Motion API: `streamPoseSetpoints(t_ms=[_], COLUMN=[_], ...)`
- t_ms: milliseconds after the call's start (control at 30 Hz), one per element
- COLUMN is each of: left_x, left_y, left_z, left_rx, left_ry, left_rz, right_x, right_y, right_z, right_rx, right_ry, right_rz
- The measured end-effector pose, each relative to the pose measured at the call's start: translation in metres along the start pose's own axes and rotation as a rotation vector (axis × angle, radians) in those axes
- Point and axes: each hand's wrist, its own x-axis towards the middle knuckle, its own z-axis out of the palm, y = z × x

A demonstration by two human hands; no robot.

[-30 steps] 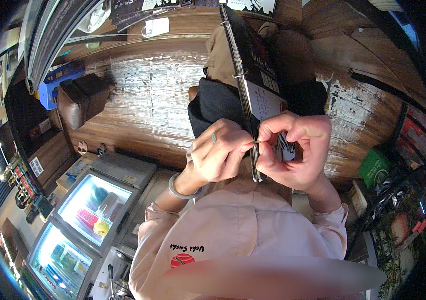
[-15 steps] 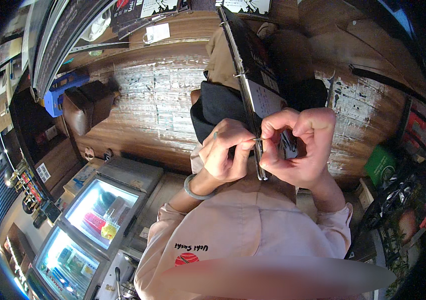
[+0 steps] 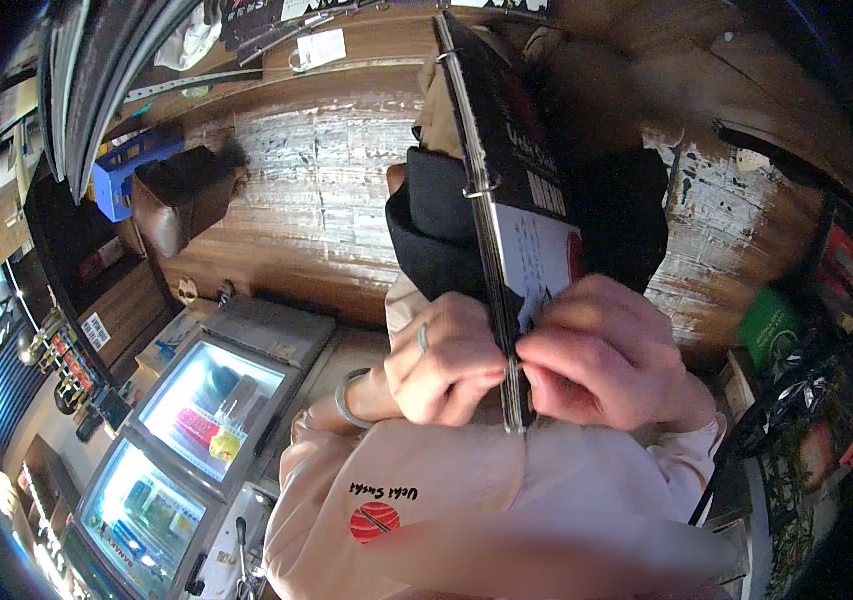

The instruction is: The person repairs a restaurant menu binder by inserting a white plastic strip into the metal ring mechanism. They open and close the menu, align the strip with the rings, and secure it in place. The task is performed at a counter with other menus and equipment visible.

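A ring-bound menu (image 3: 536, 250) with dark and white printed covers stands on edge in front of my chest, its bound edge facing up. Two metal binding rings show along that edge, a middle ring (image 3: 479, 192) and a far ring (image 3: 446, 55). Close to the near end, my left hand (image 3: 441, 365) is closed, thumb and fingers pinched against the menu's left side. Opposite it, my right hand (image 3: 606, 355) is curled, its fingertips pressed on the right side. The fingers hide what lies between them at the edge, so a third ring there cannot be made out.
Black cloth (image 3: 436, 220) lies under the menu. To the left are a brown stool (image 3: 184, 195), a blue crate (image 3: 116, 175) and a lit glass-doored cooler (image 3: 211, 410). Other upright menus (image 3: 111, 90) stand at upper left. A green bag (image 3: 768, 325) is at right.
Both hands and the menu have come closer to my chest. My right fingers, earlier arched in a pinch with a thin metal piece between both hands' fingertips, are now folded tighter against the menu.
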Motion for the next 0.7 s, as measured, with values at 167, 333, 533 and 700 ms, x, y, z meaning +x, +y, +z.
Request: streamPoseSetpoints(t_ms=[167, 333, 533, 700], left_x=[-0.012, -0.012, -0.002, 0.002], left_y=[0.022, 0.02, 0.02, 0.018], left_z=[0.011, 0.002, -0.012, -0.016], left_rx=[-0.015, 0.072, 0.076, 0.093], left_ry=[0.083, -0.053, -0.206, -0.262], left_rz=[-0.03, -0.068, -0.151, -0.149], right_x=[-0.005, -0.015, -0.012, -0.011], right_y=[-0.012, -0.01, 0.002, 0.004], right_z=[0.003, 0.014, 0.013, 0.016], right_rx=[0.002, -0.066, -0.087, -0.054], right_ry=[0.05, 0.091, 0.025, 0.035], right_rz=[-0.124, -0.085, -0.117, -0.069])
